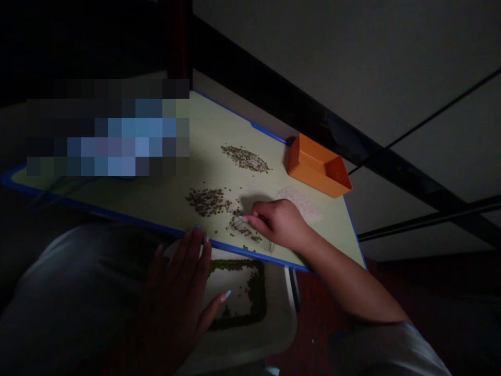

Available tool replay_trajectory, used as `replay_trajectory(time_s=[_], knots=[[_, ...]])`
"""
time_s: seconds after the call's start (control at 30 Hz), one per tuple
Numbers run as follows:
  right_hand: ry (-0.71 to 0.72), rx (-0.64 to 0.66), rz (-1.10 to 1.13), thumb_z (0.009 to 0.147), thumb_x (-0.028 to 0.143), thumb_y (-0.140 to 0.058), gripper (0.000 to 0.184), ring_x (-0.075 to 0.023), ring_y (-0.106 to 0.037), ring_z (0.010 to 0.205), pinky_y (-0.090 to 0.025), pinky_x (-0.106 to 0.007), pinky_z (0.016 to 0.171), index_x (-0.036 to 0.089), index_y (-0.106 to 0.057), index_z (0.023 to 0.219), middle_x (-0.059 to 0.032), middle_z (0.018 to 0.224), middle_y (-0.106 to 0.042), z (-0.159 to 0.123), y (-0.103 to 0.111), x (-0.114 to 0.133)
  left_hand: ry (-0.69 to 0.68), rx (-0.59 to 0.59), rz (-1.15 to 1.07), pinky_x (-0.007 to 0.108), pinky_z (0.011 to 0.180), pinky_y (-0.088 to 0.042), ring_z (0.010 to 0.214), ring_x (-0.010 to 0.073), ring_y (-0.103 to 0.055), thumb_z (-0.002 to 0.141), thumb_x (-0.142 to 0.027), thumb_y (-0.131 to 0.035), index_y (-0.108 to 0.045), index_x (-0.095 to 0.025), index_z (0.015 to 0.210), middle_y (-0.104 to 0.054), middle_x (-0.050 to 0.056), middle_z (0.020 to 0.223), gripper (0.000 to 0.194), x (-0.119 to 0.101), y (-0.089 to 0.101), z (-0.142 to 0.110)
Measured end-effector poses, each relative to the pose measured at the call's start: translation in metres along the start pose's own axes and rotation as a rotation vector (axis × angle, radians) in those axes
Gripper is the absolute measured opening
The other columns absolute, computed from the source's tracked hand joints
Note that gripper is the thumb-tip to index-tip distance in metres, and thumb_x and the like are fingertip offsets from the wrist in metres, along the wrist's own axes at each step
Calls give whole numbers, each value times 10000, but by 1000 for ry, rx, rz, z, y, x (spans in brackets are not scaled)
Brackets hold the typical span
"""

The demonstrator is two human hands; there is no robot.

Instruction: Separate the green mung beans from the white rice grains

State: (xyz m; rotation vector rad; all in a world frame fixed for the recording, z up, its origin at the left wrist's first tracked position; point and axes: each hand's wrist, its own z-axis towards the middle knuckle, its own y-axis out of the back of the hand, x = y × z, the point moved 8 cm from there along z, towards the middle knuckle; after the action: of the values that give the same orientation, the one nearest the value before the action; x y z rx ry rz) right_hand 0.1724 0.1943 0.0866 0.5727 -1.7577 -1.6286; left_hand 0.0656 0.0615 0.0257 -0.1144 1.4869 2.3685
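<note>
My right hand [279, 222] is over the pale board [203, 125], its fingers curled in and thumb tip pressed close to them; whatever is between them is too small or hidden to make out. Under its thumb lies a small scatter of pale and dark green grains [250, 233], with a faint see-through edge around it. Just left is a loose pile of green beans [208, 201] mixed with paler grains. My left hand [180, 282], in shadow, is stretched flat with fingers spread and fingertips at the board's blue front edge. It holds nothing.
An orange open box [319, 169] stands at the board's back right corner. Close to it is a pile of whitish grains [299, 202]. Another mixed pile [246, 159] lies further back. Below the front edge, a white tub [289, 324] holds green beans. A pixelated patch covers the board's left side.
</note>
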Motion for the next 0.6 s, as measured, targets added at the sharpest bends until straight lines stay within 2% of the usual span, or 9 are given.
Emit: replay_trajectory(time_s=[0.13,0.2,0.37,0.6], knots=[[22,-7,26,919,436,-452,363,-73,-412,516,-234,-231,551,164,-593,726,28,562,-500,-2,1,-1,-21,-21,29,573,1133,-185,1413,346,-252,814,-507,-426,-184,-67,1423,-341,245,1477,789,3,2,1],[44,-2,37,915,419,-465,345,-70,-411,515,-239,-228,554,164,-585,715,32,559,-492,-3,2,0,13,-23,17,573,1136,-180,1410,343,-260,813,-520,-421,-182,-70,1424,-352,241,1473,795,7,3,2],[66,3,29,922,450,-435,380,-76,-433,527,-250,-229,562,168,-584,717,22,573,-510,-2,0,4,18,-17,1,566,1140,-180,1408,345,-265,808,-532,-427,-204,-79,1421,-363,232,1469,794,7,4,2],[-22,-5,18,924,465,-412,397,-78,-416,508,-233,-236,547,168,-590,728,19,554,-503,1,1,-1,69,-23,-70,555,1150,-170,1408,324,-274,803,-570,-416,-239,-111,1416,-371,206,1474,786,8,4,2]])
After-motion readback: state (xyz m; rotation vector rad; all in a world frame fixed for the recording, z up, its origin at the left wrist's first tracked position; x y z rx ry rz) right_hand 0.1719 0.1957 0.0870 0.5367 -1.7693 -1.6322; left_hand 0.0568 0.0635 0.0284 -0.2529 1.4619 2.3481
